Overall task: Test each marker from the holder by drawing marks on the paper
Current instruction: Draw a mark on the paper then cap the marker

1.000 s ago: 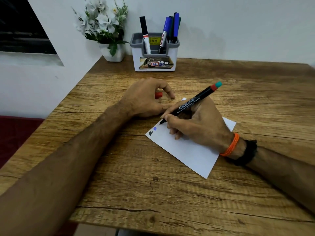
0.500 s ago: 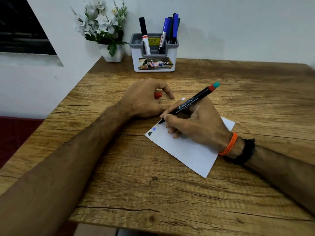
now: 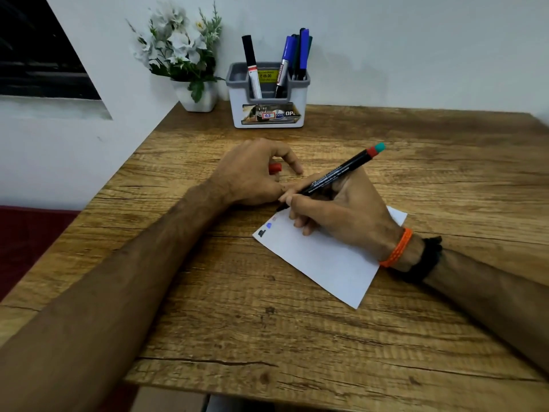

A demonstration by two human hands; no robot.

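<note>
Right hand (image 3: 338, 215) is gripping a black marker (image 3: 332, 175) in a writing hold, fingers curled round the barrel, its tip sitting at the far left corner of the white paper (image 3: 323, 260) lying on the wooden worktop (image 3: 267, 322). Left hand (image 3: 252, 173) is resting just beside it, fingers curled, pinching a red cap (image 3: 275, 168). Near that corner a black mark (image 3: 261, 233) and a blue mark (image 3: 269, 225) are showing. Further markers are standing in the holder (image 3: 269, 111) by the wall, next to a flower pot (image 3: 197, 98)

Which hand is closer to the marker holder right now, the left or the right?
Left. The left hand, gripping a red cap, sits just in front of the marker holder; the right hand rests farther back on the paper.
</note>
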